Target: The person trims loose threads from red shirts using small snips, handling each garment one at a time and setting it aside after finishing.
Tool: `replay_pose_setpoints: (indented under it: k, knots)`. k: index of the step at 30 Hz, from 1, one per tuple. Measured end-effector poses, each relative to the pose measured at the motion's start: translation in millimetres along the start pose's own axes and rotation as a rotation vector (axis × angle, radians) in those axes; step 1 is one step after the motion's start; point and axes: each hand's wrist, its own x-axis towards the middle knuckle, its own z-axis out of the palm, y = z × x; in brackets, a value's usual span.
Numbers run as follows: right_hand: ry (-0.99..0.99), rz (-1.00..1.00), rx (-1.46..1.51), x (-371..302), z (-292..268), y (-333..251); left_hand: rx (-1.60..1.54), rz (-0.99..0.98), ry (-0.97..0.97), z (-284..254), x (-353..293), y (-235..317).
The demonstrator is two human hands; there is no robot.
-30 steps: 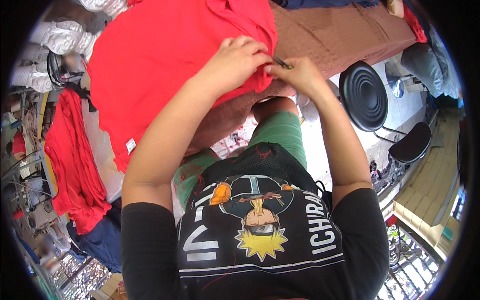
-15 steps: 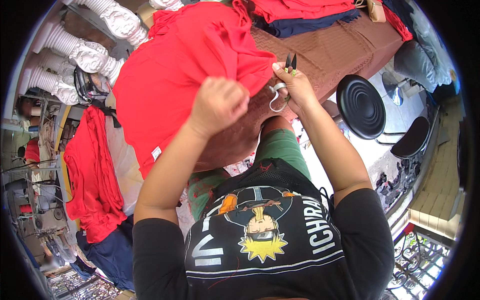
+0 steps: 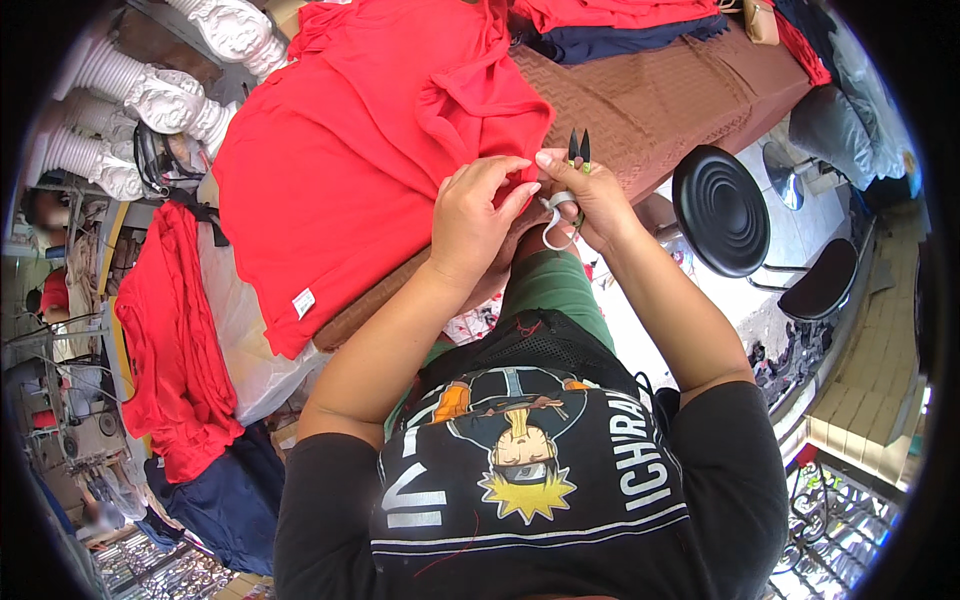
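Observation:
A red garment (image 3: pixel 340 150) lies over the near part of the brown-covered table, with a small white label (image 3: pixel 303 303) at its lower left edge. My left hand (image 3: pixel 472 218) is at the garment's right edge, thumb and forefinger on either side of a bit of the cloth. Close beside it, my right hand (image 3: pixel 592 200) holds thread snips (image 3: pixel 579 148) with dark blades pointing away from me and a yellow-green handle. A white loop (image 3: pixel 557 205) hangs round its fingers. The right thumb tip is by the same cloth edge; whether it presses the cloth is hard to tell.
Brown cloth (image 3: pixel 670 90) covers the table. Folded red and navy garments (image 3: pixel 620 40) are stacked at its far end. On the right stands a black round stool (image 3: pixel 722 212). More red clothing (image 3: pixel 175 340) hangs at left, below white ornate columns (image 3: pixel 170 100).
My left hand has moved right and away from me to the garment's edge, beside the right hand. The garment has shifted slightly; the right hand stays about where it was with the snips.

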Motion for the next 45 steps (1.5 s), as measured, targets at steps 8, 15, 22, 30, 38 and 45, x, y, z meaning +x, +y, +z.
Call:
replay_pose_setpoints:
  k: [8,15,22,30,38,45]
  knots:
    - [0.063,-0.098,-0.148,3.3,-5.6,2.7,-0.038,-0.139,-0.098,8.6,3.5,-2.5]
    - [0.158,-0.495,-1.05,-4.7,-13.2,-16.2,-0.504,-0.561,-0.213,4.4,4.3,-8.7]
    - [0.03,-0.828,-1.508,-37.8,-0.6,-31.7,-0.557,-0.584,-0.229,4.3,6.4,-9.0]
    - [-0.014,-0.944,-1.631,-30.6,5.8,-23.6,-0.527,-0.611,-0.26,-1.7,4.8,-4.6]
    - [0.231,-0.889,-1.523,-32.0,-7.7,-63.5,-0.251,0.277,-0.554,-132.0,66.7,22.8]
    - [0.284,-0.907,-1.091,-12.6,0.6,-73.0,-0.43,-0.055,-0.033,-133.6,78.0,-2.3]
